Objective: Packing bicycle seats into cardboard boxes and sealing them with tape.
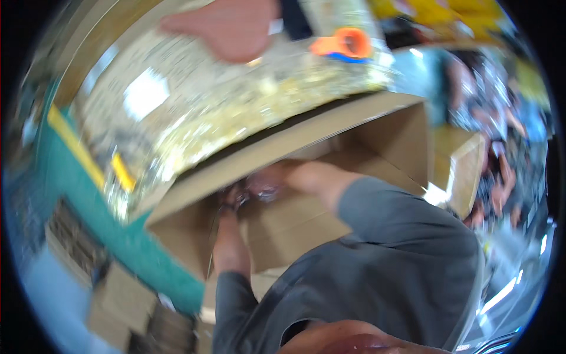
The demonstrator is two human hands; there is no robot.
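Both my arms reach down into a large open cardboard box (289, 233) in front of me. Deep inside it, my left hand (234, 194) is close beside my right hand (271, 179). Between and just below them shows a shiny, see-through patch (265, 193), perhaps plastic film, too blurred to name. Motion smears the fingers of both hands, and the box's far wall partly hides them. I cannot make out whether either hand grips anything.
Beyond the box stands a table (206, 88) with crinkled yellowish, shiny wrapping along its near edge. An orange tape dispenser (348, 44) and a blurred pinkish-brown shape (230, 29) lie on it. Cardboard pieces (121, 301) are at lower left, another carton (466, 168) at right.
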